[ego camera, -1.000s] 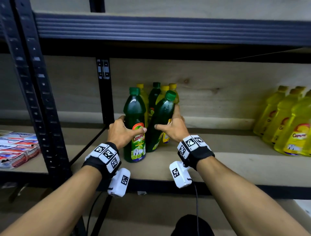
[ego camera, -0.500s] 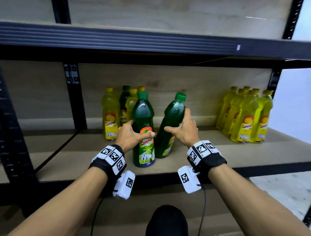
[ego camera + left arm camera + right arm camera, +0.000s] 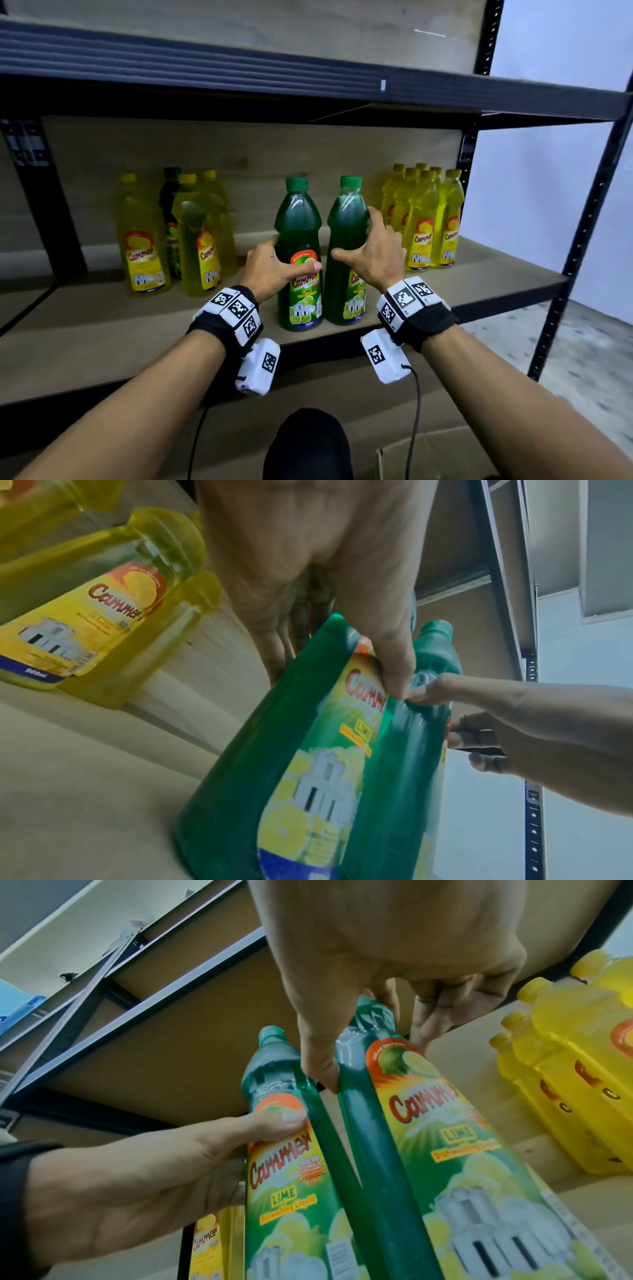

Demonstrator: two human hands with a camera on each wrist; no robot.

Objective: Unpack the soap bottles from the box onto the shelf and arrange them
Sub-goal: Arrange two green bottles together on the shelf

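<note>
Two green lime soap bottles stand upright side by side near the front of the wooden shelf (image 3: 85, 339). My left hand (image 3: 274, 270) grips the left green bottle (image 3: 298, 226) at its label, thumb across the front. My right hand (image 3: 373, 253) grips the right green bottle (image 3: 346, 222) at mid-height, thumb in front and fingers round the far side. In the left wrist view my left hand (image 3: 342, 620) wraps the left green bottle (image 3: 291, 750). The right wrist view shows my right hand (image 3: 359, 1031) on the right green bottle (image 3: 428, 1150) with the left green bottle (image 3: 291, 1177) beside it.
A group of yellow bottles (image 3: 144, 236) with one dark green bottle (image 3: 170, 192) behind stands at the shelf's left. Several yellow bottles (image 3: 424, 219) are packed at the right end. A cardboard box flap (image 3: 438, 455) shows on the floor below. Black shelf uprights (image 3: 579, 240) frame the bay.
Both hands have carried the two green bottles rightward along the shelf, away from the left group. The right bottle, tilted before, now stands upright beside the left one.
</note>
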